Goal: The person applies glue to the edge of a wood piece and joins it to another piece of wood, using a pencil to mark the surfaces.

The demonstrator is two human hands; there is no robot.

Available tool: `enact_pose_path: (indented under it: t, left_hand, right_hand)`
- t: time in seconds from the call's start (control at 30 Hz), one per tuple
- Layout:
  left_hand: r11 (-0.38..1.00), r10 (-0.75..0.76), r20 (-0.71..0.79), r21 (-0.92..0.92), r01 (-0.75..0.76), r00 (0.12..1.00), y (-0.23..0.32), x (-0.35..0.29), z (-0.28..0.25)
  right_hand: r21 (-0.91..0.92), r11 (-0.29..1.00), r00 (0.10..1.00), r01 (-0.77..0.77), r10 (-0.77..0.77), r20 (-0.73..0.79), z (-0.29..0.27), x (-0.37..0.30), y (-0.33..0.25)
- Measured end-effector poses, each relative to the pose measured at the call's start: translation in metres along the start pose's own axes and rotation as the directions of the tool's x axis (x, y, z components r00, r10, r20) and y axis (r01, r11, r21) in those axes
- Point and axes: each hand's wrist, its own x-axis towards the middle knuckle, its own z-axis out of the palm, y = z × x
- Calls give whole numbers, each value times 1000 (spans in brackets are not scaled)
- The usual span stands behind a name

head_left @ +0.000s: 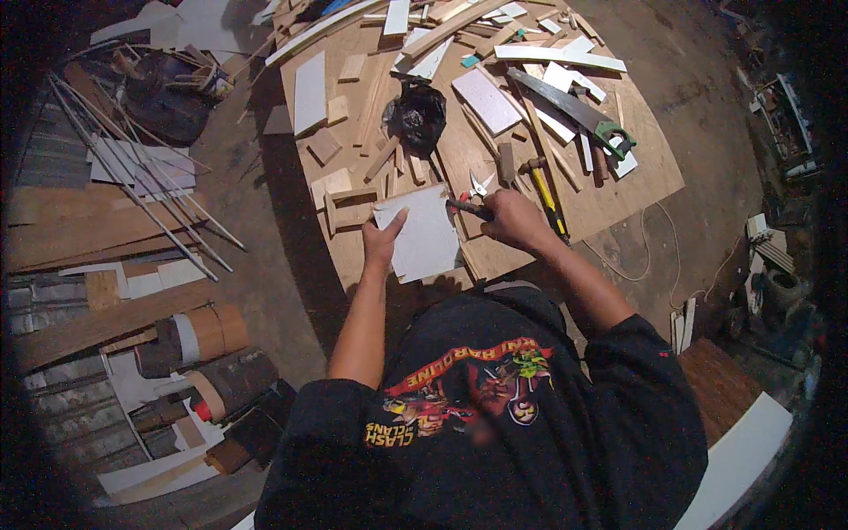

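At the near edge of the plywood worktop (632, 196), seen from the head camera, the left hand (382, 240) pinches a white panel (426, 243) by its left side, thumb laid on the face. The right hand (515, 219) is closed around a dark tool (468, 209), whose far end reaches the panel's upper right corner; its exact kind I cannot tell. Just beyond that fist lie 1 pair of red-handled scissors (480, 185) and 1 yellow-handled hammer (546, 196). Farther off rest 1 green-handled handsaw (565, 102), 1 black plastic bag (420, 119) and scattered wood offcuts (352, 68).
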Motion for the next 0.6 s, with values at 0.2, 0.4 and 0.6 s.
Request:
enact_pose_path:
  t: [0.2,0.4,0.6]
  left_hand:
    - [997,-31,1,74,30,1000,-3,2,-5]
    - [986,-25,22,163,21,999,19,-5,-2]
    - [986,36,114,157,-54,993,18,0,-3]
  right_hand:
    - [41,999,996,21,-17,-88,4,6,11]
    - [24,998,971,56,-60,230,-3,21,21]
    - [7,998,963,-70,65,262,5,17,10]
